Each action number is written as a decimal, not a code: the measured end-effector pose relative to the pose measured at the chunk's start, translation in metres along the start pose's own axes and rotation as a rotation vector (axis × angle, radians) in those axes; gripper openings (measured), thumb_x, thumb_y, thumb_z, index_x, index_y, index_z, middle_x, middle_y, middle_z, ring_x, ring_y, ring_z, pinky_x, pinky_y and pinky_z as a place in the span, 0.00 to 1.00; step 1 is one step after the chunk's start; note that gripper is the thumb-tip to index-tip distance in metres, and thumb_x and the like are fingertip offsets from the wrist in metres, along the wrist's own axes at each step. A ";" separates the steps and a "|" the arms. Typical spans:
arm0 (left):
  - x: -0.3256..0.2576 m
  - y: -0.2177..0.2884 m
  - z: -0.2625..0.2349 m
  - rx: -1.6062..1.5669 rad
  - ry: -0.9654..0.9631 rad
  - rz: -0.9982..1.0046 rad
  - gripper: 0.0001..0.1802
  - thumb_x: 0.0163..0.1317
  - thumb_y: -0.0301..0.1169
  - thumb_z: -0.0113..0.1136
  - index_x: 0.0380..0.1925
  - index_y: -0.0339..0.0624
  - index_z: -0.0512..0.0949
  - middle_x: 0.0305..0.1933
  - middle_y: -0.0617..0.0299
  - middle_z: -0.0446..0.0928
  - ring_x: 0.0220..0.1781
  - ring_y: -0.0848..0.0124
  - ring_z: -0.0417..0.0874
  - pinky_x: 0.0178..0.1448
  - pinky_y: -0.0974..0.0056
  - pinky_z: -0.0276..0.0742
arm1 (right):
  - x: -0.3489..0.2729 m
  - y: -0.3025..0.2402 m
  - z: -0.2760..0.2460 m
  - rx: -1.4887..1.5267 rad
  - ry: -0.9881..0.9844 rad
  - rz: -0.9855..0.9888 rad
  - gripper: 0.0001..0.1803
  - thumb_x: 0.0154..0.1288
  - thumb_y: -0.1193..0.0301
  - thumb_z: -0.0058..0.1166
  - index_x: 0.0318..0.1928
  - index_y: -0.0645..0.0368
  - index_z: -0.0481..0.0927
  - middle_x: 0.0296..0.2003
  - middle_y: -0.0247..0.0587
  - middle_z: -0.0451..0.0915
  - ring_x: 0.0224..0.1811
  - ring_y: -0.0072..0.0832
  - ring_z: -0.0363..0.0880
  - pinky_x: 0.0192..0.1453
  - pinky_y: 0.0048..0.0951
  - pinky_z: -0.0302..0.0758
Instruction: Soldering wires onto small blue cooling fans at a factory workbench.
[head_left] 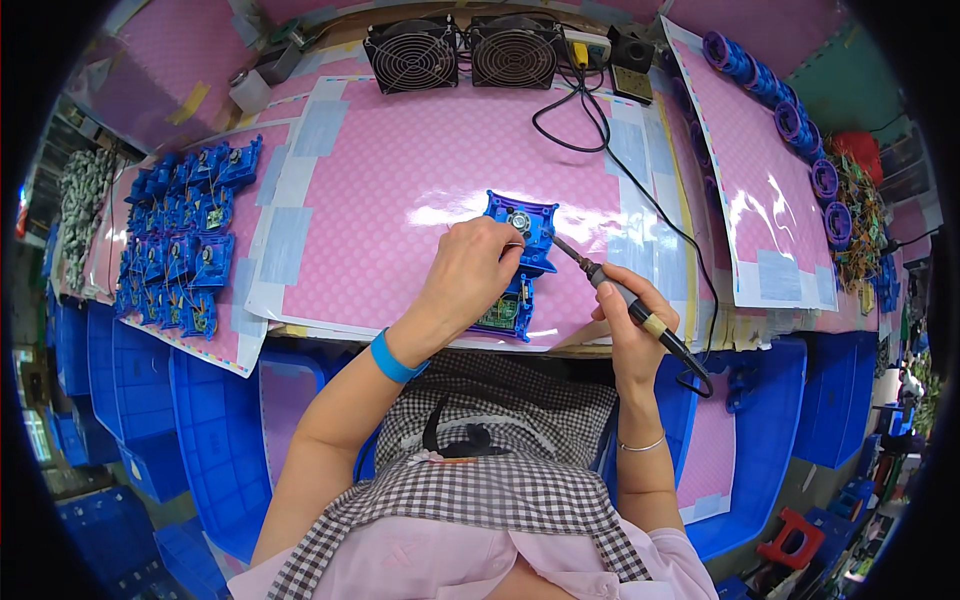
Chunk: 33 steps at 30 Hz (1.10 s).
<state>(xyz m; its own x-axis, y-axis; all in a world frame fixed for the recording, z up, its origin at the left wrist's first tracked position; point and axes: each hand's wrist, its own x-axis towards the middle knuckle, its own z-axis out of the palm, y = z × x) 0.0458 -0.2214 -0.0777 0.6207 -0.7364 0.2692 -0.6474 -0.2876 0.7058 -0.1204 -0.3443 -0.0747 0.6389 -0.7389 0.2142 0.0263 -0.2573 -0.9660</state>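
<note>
Gripping is done by the right hand (628,345), closed firmly around the handle of a soldering iron (597,274); its tip is pointed at the right rim of a blue casing (532,258), though whether contact is made cannot be told. By the left hand (465,265), fingers curled and drawn together, the casing's left side is covered; whether anything is pinched between thumb and fingers cannot be seen.

The casing is set near the middle of the bench's (300,332) near edge, on a pink sheet (380,200). Just beside it, closer to that edge, a second casing is partly hidden by the left hand, with a green board (500,317) exposed inside. Rows of blue casings (180,250) are laid on a sheet at the bench's left edge.

Along the far edge, two fans (413,65) are placed side by side, with a yellow plug (579,54) and an iron stand (632,85) to their right. The iron's black cord (692,242) is draped across the bench's right part. Beyond, purple and blue rings (838,225) are lined up along the right-hand sheet's outer edge.
</note>
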 end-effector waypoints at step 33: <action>-0.007 -0.004 -0.012 0.009 0.221 0.004 0.07 0.55 0.28 0.63 0.31 0.38 0.85 0.28 0.57 0.79 0.29 0.66 0.79 0.32 0.64 0.72 | 0.002 -0.008 -0.003 0.037 0.061 0.029 0.14 0.62 0.75 0.58 0.46 0.70 0.81 0.25 0.39 0.80 0.23 0.21 0.78 0.30 0.19 0.71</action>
<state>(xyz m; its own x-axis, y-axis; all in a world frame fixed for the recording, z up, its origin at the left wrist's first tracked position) 0.0496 -0.2073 -0.0748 0.6996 -0.5855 0.4096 -0.6529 -0.2910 0.6993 -0.1215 -0.3456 -0.0659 0.5919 -0.7826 0.1930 0.0372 -0.2126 -0.9764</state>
